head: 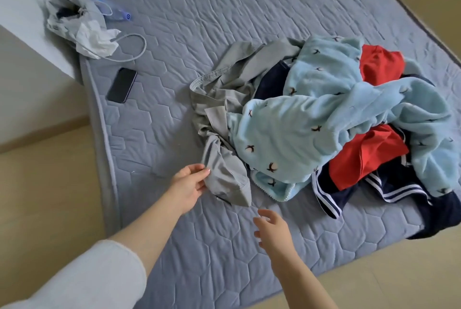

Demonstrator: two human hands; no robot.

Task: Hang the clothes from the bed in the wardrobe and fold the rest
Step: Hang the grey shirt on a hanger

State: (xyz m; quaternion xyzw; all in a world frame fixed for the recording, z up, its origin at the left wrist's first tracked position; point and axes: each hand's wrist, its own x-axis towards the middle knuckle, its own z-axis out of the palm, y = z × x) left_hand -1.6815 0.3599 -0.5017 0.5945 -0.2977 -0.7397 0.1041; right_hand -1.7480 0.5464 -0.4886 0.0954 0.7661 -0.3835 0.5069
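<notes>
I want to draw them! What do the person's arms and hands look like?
The left arm wears a pale grey-white sleeve pushed up, leaving the forearm bare. The right arm shows no sleeve. Both hands, left and right, are bare: no gloves, rings or watch visible.

On the bed (249,9), the left hand (189,184) pinches the near end of grey trousers (224,99). The right hand (272,228) hovers just nearer, fingers loose. A clothes pile (336,114) lies right; a phone (121,85) far left.

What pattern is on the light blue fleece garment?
The light blue fleece garment carries small dark bird-like marks, seen in the head view.
</notes>
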